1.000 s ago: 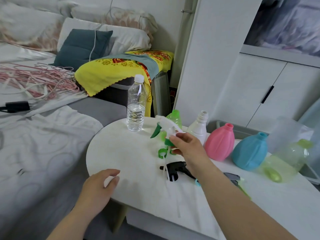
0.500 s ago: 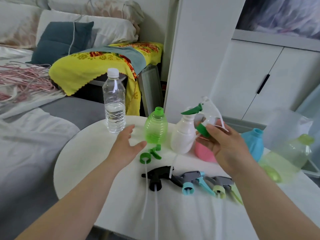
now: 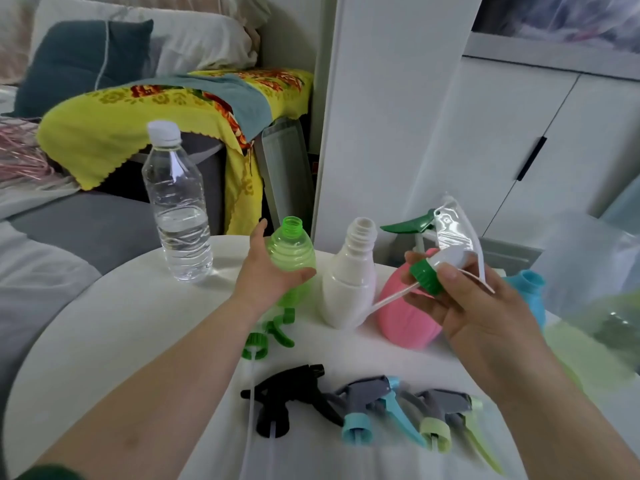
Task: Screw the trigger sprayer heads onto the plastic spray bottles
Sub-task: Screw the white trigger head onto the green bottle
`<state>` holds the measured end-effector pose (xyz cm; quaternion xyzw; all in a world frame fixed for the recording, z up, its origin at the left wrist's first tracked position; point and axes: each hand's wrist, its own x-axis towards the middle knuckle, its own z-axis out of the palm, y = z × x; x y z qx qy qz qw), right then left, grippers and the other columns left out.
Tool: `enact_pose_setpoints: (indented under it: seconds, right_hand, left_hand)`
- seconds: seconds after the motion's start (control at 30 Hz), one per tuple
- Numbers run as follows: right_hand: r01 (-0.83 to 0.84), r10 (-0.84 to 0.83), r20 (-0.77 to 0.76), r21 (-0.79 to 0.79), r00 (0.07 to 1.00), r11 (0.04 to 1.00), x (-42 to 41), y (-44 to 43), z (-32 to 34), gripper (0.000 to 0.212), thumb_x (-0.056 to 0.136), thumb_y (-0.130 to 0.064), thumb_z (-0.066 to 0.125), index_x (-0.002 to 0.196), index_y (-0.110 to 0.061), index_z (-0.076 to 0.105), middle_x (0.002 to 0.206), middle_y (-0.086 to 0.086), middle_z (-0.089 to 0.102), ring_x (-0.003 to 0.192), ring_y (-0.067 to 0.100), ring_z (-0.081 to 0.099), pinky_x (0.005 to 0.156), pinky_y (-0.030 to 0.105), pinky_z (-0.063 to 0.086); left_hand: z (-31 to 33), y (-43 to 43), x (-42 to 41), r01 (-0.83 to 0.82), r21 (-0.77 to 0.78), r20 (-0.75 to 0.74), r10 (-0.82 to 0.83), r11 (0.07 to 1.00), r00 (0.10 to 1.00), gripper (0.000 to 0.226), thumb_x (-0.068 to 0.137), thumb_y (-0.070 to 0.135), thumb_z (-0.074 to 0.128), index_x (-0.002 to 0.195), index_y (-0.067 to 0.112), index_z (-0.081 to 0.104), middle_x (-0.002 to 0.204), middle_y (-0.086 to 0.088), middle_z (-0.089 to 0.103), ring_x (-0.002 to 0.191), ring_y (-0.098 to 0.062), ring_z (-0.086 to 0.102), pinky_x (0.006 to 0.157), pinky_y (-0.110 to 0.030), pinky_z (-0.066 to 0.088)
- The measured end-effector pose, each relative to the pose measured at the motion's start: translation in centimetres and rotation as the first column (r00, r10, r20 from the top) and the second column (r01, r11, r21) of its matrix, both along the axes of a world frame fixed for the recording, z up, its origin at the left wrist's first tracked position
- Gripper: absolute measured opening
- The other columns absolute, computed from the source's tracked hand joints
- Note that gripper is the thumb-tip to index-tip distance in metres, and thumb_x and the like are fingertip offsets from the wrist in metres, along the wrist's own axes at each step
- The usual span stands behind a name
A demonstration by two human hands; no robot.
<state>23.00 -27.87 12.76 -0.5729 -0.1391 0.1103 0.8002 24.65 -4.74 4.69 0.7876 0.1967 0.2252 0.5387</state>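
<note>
Pinching sprayer head [image 3: 446, 258] by green collar [image 3: 424, 273] in right hand [image 3: 464, 306] at 2 o'clock, gripped green bottle [image 3: 292, 251] at 12 with left hand [image 3: 266, 282]. Probably needed dip tube [image 3: 391, 299] fed in first, collar kept square.

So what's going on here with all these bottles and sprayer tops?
A person is fitting trigger sprayer heads to plastic bottles at a white table. The right hand holds a white sprayer head in the air by its green collar, with the tube dangling. The left hand wraps round the open green bottle standing on the table. The white bottle beside it is open too. A black sprayer head and three others lie in front, not yet fitted.
</note>
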Motion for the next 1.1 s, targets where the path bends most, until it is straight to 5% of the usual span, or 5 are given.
enact_pose_setpoints:
  seconds: [0.27, 0.37, 0.67, 0.9, 1.1]
  right_hand:
    - [0.006, -0.019, 0.068, 0.197, 0.998, 0.980, -1.7, -0.1, 4.1, 0.020, 0.064, -0.022, 0.055, 0.080, -0.011, 0.057, 0.077, 0.001, 0.075, 0.071, 0.014, 0.070, 0.059, 0.022, 0.056]
    - [0.021, -0.061, 0.114, 0.323, 0.992, 0.946, -3.3, 0.7, 6.4, 0.023, 0.065, -0.026, 0.054, 0.082, -0.010, 0.056, 0.073, -0.003, 0.075, 0.067, 0.009, 0.069, 0.056, 0.017, 0.053]
    - [0.037, -0.096, 0.180, 0.305, 0.979, 0.952, -7.2, 2.2, 8.1, 0.029, 0.062, -0.024, 0.056, 0.087, -0.010, 0.050, 0.069, -0.004, 0.074, 0.067, 0.010, 0.068, 0.060, 0.020, 0.055]
    - [0.012, -0.025, 0.240, 0.054, 0.970, 0.998, -8.5, 3.3, 6.9, 0.005, 0.077, -0.015, 0.056, 0.082, -0.013, 0.057, 0.071, -0.006, 0.075, 0.068, 0.008, 0.068, 0.057, 0.018, 0.054]
    - [-0.127, 0.218, 0.229, -0.356, 0.949, 0.926, -9.7, 5.3, 3.9, 0.016, 0.069, -0.027, 0.066, 0.084, -0.024, 0.063, 0.082, -0.006, 0.074, 0.082, 0.006, 0.068, 0.069, 0.018, 0.052]
  left_hand:
    - [3.2, -1.5, -6.7, -0.091, 0.094, 0.103, 0.081, 0.991, 0.991, 0.069, 0.052, 0.025, 0.083, 0.102, 0.037, 0.037, 0.094, 0.012, 0.049, 0.085, -0.013, 0.051, 0.073, -0.028, 0.038]
    - [3.8, -3.0, -11.9, 0.016, 0.069, 0.084, -0.021, 0.998, 0.996, 0.063, 0.050, 0.024, 0.083, 0.085, 0.051, 0.038, 0.088, 0.023, 0.052, 0.077, 0.010, 0.053, 0.060, -0.010, 0.038]
    - [3.9, -4.5, -18.9, 0.123, -0.050, 0.130, -0.116, 0.991, 0.985, 0.069, 0.038, 0.033, 0.077, 0.098, 0.048, 0.047, 0.101, 0.013, 0.061, 0.088, 0.019, 0.051, 0.063, 0.006, 0.036]
    - [4.3, -5.4, -19.1, 0.213, -0.083, 0.184, -0.196, 0.973, 0.963, 0.064, 0.038, 0.032, 0.077, 0.093, 0.050, 0.049, 0.094, 0.024, 0.061, 0.084, 0.020, 0.053, 0.063, 0.005, 0.037]
    - [4.2, -6.6, -18.6, 0.287, -0.177, 0.232, -0.243, 0.942, 0.942, 0.069, 0.030, 0.047, 0.074, 0.094, 0.049, 0.049, 0.089, 0.030, 0.065, 0.082, 0.010, 0.060, 0.064, -0.002, 0.044]
